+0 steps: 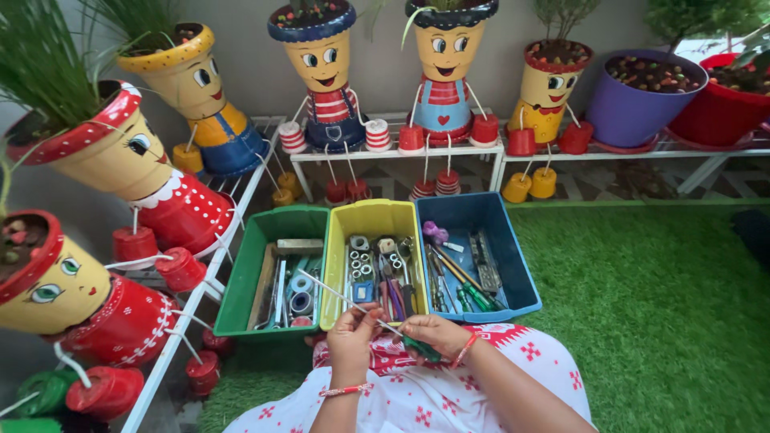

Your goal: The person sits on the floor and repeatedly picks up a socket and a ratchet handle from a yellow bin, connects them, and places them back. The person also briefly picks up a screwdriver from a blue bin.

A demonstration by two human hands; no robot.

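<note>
Head view of a seated person at work over three plastic bins on green artificial turf (642, 305). The turf lies open to the right of the bins; on the left, a white metal rack (192, 309) runs just beside the green bin and closes that side. At the back, white racks carry six painted flowerpot dolls, a purple pot (642, 104) and a red pot (722, 108).

The three bins stand side by side, walls touching: a green bin (265, 273), a yellow bin (373, 220) and a blue bin (481, 216), each holding small tools and hardware.

Both forearms rise from the lap and meet just in front of the yellow bin's near wall. The left hand (351, 337) is raised with its fingers curled and pressed together around the middle of a thin metal rod (337, 295). The rod slants up and to the left over the yellow and green bins. The right hand (437, 333) has its fingers folded around a green-handled tool (421, 349), which meets the rod's lower end.
</note>
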